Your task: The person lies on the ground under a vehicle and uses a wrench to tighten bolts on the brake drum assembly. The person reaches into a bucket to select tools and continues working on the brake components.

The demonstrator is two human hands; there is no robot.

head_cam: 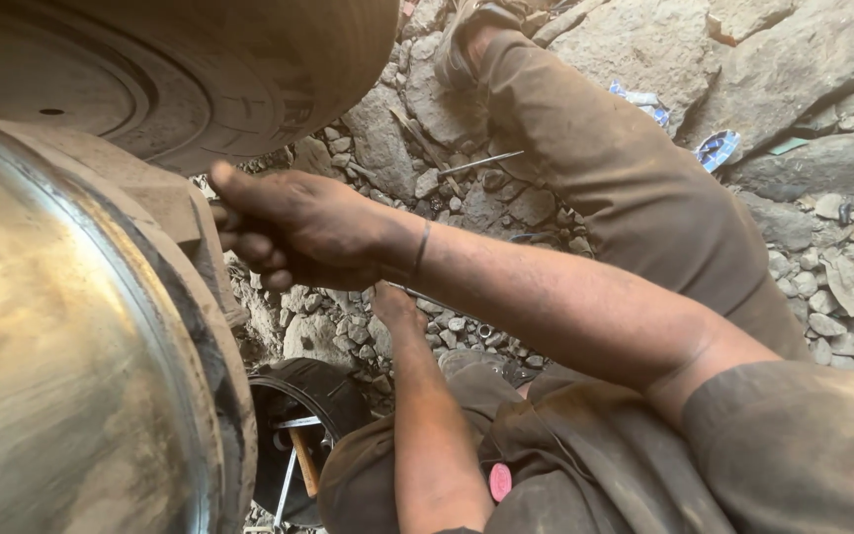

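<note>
I am looking down at a big metal drum (42,366), polished and brass-toned, filling the left side of the view, with a dusty tyre (200,79) above and behind it. The drum's rim curves from upper left down to lower centre, and a grimy block (165,203) sits against it.

My right hand (294,229) is at that block, just right of the rim. Its fingers are curled tight into a fist around something slim and dark; I cannot tell what it is, only that a short end shows by the knuckles. The forearm runs back to the lower right, so this hand is the nearer one to the drum.

My left hand (394,305) lies lower and behind the right forearm, mostly hidden; I cannot tell whether it is open or closed.

Beyond are rocky ground (822,287), a thin metal rod (481,163) lying on the stones, and a black tub (298,435) below the drum.
</note>
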